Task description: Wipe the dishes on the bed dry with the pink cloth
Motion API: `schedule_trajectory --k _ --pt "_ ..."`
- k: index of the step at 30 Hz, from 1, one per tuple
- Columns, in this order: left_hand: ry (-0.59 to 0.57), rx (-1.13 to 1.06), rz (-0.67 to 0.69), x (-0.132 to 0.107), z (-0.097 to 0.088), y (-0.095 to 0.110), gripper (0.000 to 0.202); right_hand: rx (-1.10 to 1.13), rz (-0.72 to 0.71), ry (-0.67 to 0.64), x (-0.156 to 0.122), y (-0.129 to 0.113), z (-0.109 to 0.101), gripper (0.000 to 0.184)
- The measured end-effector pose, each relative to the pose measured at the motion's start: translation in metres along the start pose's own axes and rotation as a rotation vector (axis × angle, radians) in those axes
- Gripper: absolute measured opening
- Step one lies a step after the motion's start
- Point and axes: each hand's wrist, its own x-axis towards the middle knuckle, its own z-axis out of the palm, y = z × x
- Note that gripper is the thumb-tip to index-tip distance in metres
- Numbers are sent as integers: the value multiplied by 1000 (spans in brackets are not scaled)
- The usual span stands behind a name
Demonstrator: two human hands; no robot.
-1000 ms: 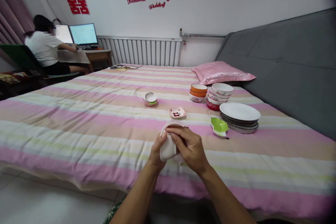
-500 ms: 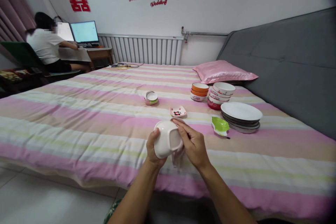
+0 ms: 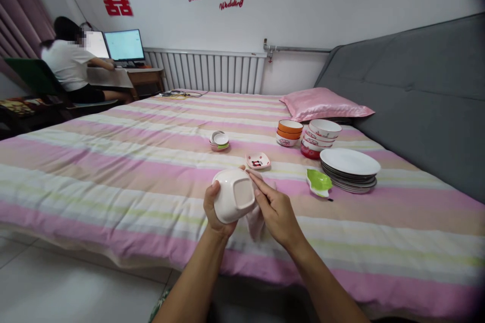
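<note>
A white bowl point(image 3: 231, 197) is tilted with its squarish base facing me, held above the near part of the bed. My left hand point(image 3: 216, 212) grips it from the left, thumb over the outside. Against its right side, my right hand point(image 3: 276, 209) is closed on a pale pink cloth point(image 3: 255, 224), whose end hangs below the bowl. Part of the cloth and some fingertips are hidden behind the bowl and hand. Just beyond lies a small pink dish point(image 3: 258, 161) with a red and black cartoon figure.
On the striped bed point(image 3: 125, 181) stand orange bowls point(image 3: 289, 130), patterned bowls point(image 3: 320, 136), stacked plates point(image 3: 349, 164), a green leaf-shaped dish point(image 3: 319, 181) and small stacked dishes point(image 3: 220, 140). A pink pillow point(image 3: 326, 103) lies behind. A person point(image 3: 74, 60) sits at a desk.
The bowl and my left hand have shifted slightly left, and the bowl has turned so more of its base faces me. The cloth is still in my right hand.
</note>
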Motion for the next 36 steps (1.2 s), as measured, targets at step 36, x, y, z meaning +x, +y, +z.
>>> schedule_trajectory --k 36 --pt "209 -267 -3 6 -11 2 61 -78 -33 260 -30 4 62 53"
